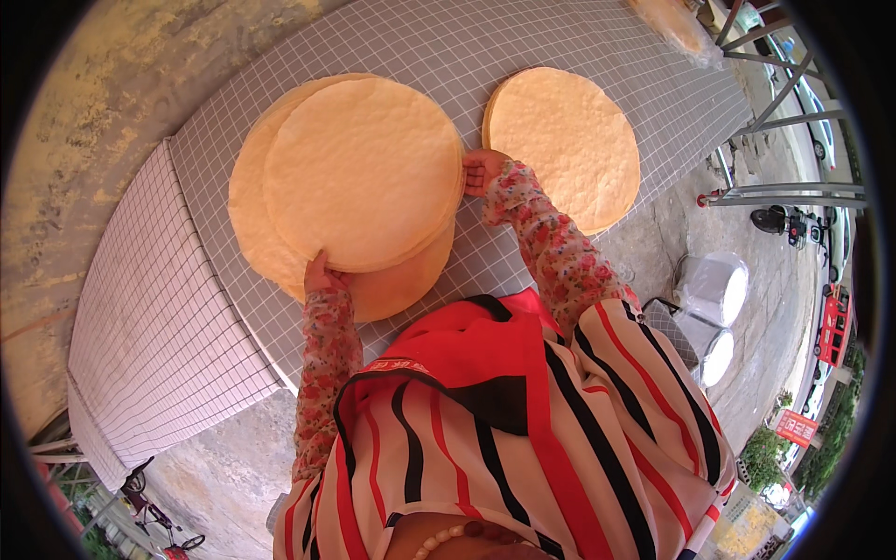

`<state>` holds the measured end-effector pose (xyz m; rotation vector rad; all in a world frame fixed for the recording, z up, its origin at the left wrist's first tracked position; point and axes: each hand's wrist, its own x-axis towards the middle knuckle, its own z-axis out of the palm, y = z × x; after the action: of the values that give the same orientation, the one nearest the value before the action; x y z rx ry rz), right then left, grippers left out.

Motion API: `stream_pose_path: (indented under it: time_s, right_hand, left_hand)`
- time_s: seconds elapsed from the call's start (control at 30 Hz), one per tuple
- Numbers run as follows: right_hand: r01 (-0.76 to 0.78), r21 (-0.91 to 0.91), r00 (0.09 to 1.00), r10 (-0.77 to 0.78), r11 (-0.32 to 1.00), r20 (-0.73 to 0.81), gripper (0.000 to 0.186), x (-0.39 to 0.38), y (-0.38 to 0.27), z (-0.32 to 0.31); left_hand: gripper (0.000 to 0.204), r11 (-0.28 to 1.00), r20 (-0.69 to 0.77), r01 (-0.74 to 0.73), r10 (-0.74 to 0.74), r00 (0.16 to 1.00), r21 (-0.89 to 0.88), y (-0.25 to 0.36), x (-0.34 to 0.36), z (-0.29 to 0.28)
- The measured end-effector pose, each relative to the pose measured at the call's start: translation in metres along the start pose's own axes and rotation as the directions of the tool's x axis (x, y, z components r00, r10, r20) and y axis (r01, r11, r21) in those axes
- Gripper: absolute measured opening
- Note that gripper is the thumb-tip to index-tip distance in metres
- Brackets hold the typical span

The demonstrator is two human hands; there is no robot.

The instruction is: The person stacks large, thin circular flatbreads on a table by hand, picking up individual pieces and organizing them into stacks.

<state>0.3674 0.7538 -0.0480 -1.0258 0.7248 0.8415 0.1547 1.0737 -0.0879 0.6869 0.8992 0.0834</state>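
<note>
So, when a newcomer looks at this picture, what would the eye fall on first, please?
Probably the large stack of round, pale-orange sheets on the checked tablecloth, left of the upper middle, with the left hand at its lower edge and the right hand at its right. Next, a smaller round stack to its right, and the bright red apron below, over a striped top.

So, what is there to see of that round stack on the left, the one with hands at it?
The stack is made of thin, pale golden rounds, bread-like, their surface slightly bumpy. It lies flat on the gray checked cloth. Upper rounds sit off-center, so the lower rounds show at left and near the person. The left hand touches its near edge, the right hand its right edge.
</note>
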Motion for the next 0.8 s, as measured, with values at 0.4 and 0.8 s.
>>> stream_pose_path:
  time_s: [0.4, 0.8]
  right_hand:
    - [0.031, 0.015, 0.998, -0.031, 0.999, 0.05, 0.022, -0.016, -0.002, 0.011]
    - [0.347, -0.59, 0.853, -0.506, 0.729, -0.124, 0.024, 0.041, 0.033, 0.009]
  left_hand:
    - [0.021, 0.999, -0.021, -0.041, 0.041, 0.999, 0.008, -0.003, 0.0, -0.001]
    - [0.022, 0.992, 0.03, 0.029, -0.026, 0.999, -0.121, 0.004, -0.016, 0.014]
